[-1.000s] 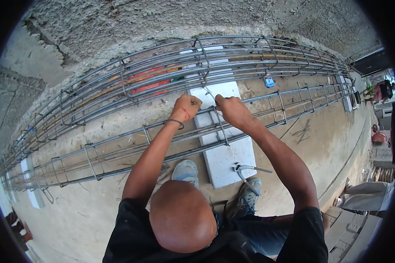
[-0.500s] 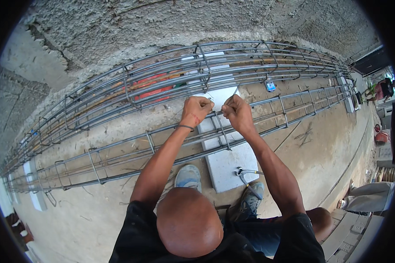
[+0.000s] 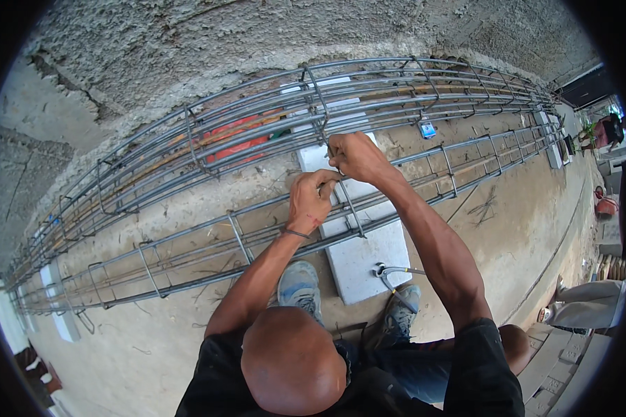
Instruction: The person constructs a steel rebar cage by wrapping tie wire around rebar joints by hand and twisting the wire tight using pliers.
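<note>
My left hand (image 3: 310,198) is closed at the near rebar cage (image 3: 410,156), its fingertips pinching by the joint of the upper bar and a square stirrup (image 3: 350,208). Just above and right of it, my right hand (image 3: 358,160) is closed too, with bent fingers around a thin tie wire that mostly hides behind them. Both hands almost touch. Beneath the cage lies a long white block (image 3: 365,267). On its near end rest a pair of pincers (image 3: 382,271), handles pointing right and toward me.
A second rebar cage (image 3: 257,128) runs behind, along the rough wall (image 3: 257,35). Red material (image 3: 240,135) shows under it, and a small blue box (image 3: 426,129) sits between the cages. Loose wires (image 3: 485,207) lie on the floor to the right. My shoes (image 3: 299,285) stand near the block.
My right hand has moved up and left, turning over toward the left hand. My left hand has dropped slightly to the bar. The gap between them has closed.
</note>
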A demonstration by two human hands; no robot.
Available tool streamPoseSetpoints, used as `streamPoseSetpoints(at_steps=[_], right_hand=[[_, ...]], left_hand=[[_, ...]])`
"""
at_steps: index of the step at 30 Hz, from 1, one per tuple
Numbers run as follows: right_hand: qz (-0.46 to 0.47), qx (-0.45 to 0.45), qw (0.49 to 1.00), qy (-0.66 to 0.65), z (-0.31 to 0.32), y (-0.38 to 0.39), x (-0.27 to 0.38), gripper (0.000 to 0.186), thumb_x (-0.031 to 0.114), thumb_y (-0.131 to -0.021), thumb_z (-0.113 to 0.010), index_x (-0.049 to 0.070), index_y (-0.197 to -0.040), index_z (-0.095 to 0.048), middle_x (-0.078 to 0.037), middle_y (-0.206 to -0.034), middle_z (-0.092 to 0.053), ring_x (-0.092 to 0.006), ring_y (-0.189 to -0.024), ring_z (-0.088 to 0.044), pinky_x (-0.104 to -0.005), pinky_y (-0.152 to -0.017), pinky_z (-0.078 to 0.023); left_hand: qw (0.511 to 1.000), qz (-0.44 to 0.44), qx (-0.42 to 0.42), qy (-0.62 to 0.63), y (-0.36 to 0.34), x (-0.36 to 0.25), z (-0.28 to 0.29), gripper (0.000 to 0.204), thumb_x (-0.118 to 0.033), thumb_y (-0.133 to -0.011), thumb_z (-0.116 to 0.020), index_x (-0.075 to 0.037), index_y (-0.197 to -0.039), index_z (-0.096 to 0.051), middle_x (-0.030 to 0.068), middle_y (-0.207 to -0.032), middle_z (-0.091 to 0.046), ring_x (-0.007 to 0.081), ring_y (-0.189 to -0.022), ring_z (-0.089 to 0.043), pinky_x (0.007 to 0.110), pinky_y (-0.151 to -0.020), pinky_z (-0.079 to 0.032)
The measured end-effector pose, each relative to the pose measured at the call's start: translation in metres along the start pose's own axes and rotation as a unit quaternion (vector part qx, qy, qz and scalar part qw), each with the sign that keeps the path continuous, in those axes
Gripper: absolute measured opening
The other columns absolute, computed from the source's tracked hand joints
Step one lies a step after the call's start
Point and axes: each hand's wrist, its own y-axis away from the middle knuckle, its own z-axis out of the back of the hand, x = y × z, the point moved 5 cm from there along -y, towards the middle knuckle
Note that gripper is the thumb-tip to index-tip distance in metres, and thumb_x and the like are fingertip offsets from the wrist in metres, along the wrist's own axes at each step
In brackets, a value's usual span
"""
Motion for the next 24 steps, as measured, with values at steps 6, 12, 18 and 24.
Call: streamPoseSetpoints(at_steps=[6, 12, 18, 24], right_hand=[[0.036, 0.006, 0.999, 0.015, 0.017, -0.007, 0.029, 0.014, 0.008, -0.068, -0.069, -0.001, -0.071, -0.057, -0.019, -0.066, -0.058, -0.0378, -0.066, -0.059, -0.0428, -0.058, -0.042], [0.005, 0.005, 1.0, -0.003, 0.017, -0.006, 0.02, 0.015, 0.011, -0.07, -0.071, 0.002, -0.079, -0.064, -0.017, -0.067, -0.061, -0.0347, -0.066, -0.061, -0.041, -0.06, -0.045], [-0.023, -0.038, 0.998, -0.032, -0.001, 0.041, -0.006, 0.025, 0.012, -0.074, -0.072, 0.003, -0.097, -0.066, -0.017, -0.085, -0.066, -0.0316, -0.076, -0.065, -0.0385, -0.066, -0.05], [0.013, -0.192, 0.981, -0.008, -0.024, 0.058, -0.001, 0.012, 0.011, -0.077, -0.066, 0.001, -0.08, -0.061, -0.017, -0.07, -0.058, -0.0375, -0.067, -0.058, -0.0442, -0.059, -0.046]], left_hand=[[0.983, 0.138, 0.074, 0.1, -0.044, 0.035, 0.006, 0.02, -0.002, -0.068, -0.075, 0.002, -0.084, -0.064, 0.0113, -0.08, -0.07, 0.0144, -0.075, -0.066, 0.028, -0.069, -0.05], [0.951, 0.144, 0.166, 0.218, -0.054, 0.048, -0.016, 0.012, -0.003, -0.069, -0.076, 0.003, -0.077, -0.07, 0.0082, -0.073, -0.068, 0.0129, -0.068, -0.062, 0.027, -0.066, -0.05], [0.944, 0.184, 0.197, 0.191, -0.056, 0.035, -0.006, 0.011, -0.001, -0.072, -0.073, 0.004, -0.082, -0.07, 0.0085, -0.075, -0.068, 0.0115, -0.068, -0.062, 0.025, -0.064, -0.049], [0.934, 0.189, 0.184, 0.241, -0.052, 0.037, -0.008, 0.009, -0.004, -0.077, -0.072, 0.004, -0.081, -0.069, 0.0087, -0.073, -0.067, 0.0111, -0.065, -0.061, 0.022, -0.06, -0.049]])
